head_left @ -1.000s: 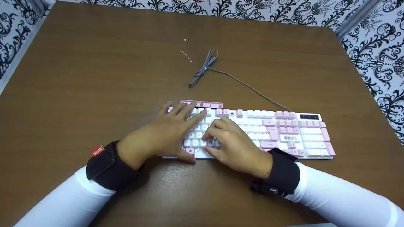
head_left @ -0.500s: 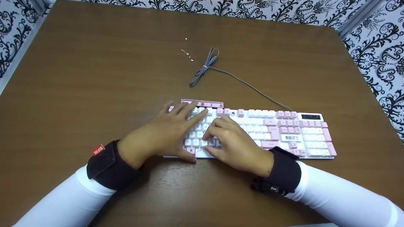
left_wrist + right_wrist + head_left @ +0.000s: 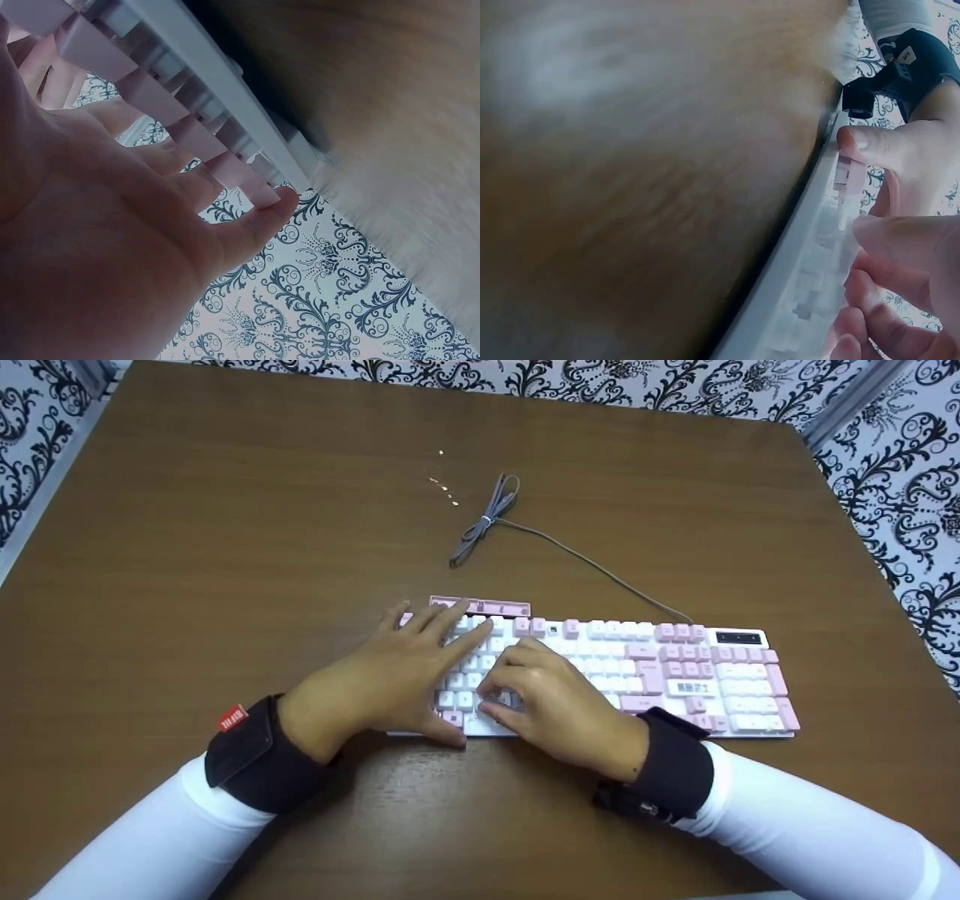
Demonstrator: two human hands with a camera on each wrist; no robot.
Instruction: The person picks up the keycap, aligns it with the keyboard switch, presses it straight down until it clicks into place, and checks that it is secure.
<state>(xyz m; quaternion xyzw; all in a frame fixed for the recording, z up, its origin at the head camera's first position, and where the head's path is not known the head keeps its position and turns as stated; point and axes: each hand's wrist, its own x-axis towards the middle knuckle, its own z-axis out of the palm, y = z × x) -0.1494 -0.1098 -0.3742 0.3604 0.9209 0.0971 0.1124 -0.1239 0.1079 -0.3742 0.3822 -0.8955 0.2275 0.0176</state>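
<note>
A white and pink keyboard [image 3: 690, 690] lies on the brown table, its left end partly covered by both hands. My left hand [image 3: 397, 667] spreads over that end with straight fingers. Its thumb rests at the front edge; in the left wrist view, another fingertip [image 3: 286, 199] touches the outermost pink key [image 3: 260, 191]. My right hand [image 3: 555, 701] is on the lower key rows, with curled fingers. Its thumb and index fingertips close around a small keycap, mostly hidden. Behind the keyboard's left part lies a long pink keycap [image 3: 499, 607], its hollow side visible.
The keyboard's grey cable [image 3: 600, 568] runs back to a tied bundle [image 3: 484, 519]. Several tiny bright specks [image 3: 444, 489] lie or shine on the table [image 3: 225, 547] near it. Patterned black-and-white wallpaper [image 3: 900, 495] surrounds the table's far and side edges.
My right thumb and index fingertips have come slightly closer together and shifted a little left. My left hand and the keyboard stay in place.
</note>
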